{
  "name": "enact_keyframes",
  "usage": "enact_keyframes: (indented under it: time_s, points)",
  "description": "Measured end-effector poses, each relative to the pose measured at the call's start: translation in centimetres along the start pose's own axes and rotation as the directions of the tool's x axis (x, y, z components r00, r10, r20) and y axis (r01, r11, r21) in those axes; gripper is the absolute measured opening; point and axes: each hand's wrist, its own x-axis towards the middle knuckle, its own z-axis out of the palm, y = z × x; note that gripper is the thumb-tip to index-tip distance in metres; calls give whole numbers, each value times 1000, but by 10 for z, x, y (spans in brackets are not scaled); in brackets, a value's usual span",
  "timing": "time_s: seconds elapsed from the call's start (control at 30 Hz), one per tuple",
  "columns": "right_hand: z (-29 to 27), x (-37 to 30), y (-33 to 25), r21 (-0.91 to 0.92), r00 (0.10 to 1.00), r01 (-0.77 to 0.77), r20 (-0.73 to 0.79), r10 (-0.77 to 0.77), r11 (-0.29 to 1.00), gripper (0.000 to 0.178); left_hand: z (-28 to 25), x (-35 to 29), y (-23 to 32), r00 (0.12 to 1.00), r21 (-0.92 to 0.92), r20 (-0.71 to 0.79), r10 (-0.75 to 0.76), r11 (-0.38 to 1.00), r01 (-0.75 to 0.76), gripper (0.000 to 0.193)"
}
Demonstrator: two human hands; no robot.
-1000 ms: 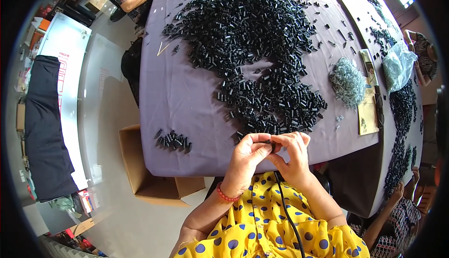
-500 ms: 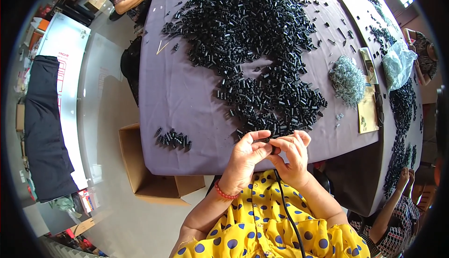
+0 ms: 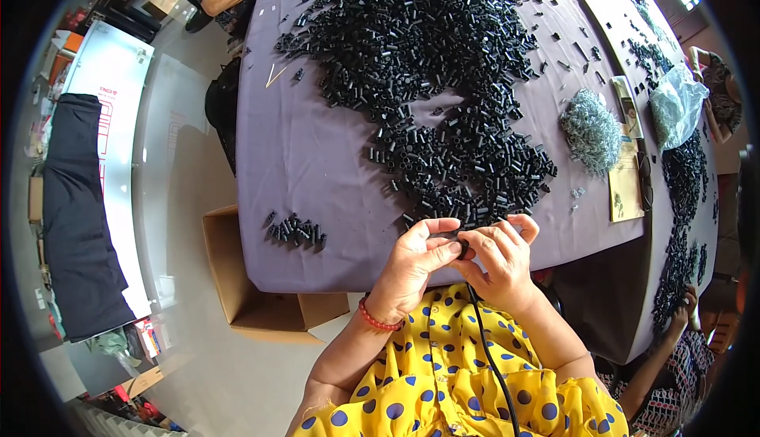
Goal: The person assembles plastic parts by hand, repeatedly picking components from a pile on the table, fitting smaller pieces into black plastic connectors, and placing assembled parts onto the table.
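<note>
Both hands meet in front of my body at the table's near edge. My left hand [image 3: 416, 261] pinches a small black tubular piece [image 3: 462, 250] between thumb and fingers. From the other side my right hand [image 3: 500, 267] grips the same piece with its thumb and index finger; its little finger is lifted. The fingers cover most of the piece. Just beyond my fingertips spreads a big heap of short black tubes [image 3: 419, 176]. A smaller group of black pieces [image 3: 296, 231] lies to the left, near the table's corner.
A mound of small clear pieces [image 3: 592, 132] lies at right, beside a yellow card [image 3: 625, 188] and dark sunglasses [image 3: 646, 184]. An open cardboard box [image 3: 229, 279] stands below the left corner. A black cord [image 3: 492, 358] hangs down my front. Other people work around the tables.
My hands stay together on the small piece, with the right hand's fingers slightly raised and shifted. The view has moved a little. A co-worker's hands at lower right have shifted.
</note>
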Motion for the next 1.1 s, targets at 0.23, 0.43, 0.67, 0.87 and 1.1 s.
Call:
enact_keyframes:
  time_s: [0.23,0.43,0.67,0.87,1.1]
  points:
    - [6,-3,-3,-64,992,71,-101,-78,995,29,-2,-1,0,998,-52,38,-49,997,51,41]
    - [4,-3,-3,-45,999,35,-12,-36,998,34,-2,-5,-4,999,-96,34,-35,995,38,43]
    - [6,2,-11,-54,997,83,-3,-83,995,37,-15,-15,-7,1000,-109,25,-11,994,13,42]
    - [7,6,-20,-47,989,148,-8,-148,988,34,-17,-25,0,999,-91,3,-52,994,52,40]
    - [13,2,-18,-19,992,9,124,-6,1000,51,-29,-40,14,882,384,-246,402,876,-292,46]
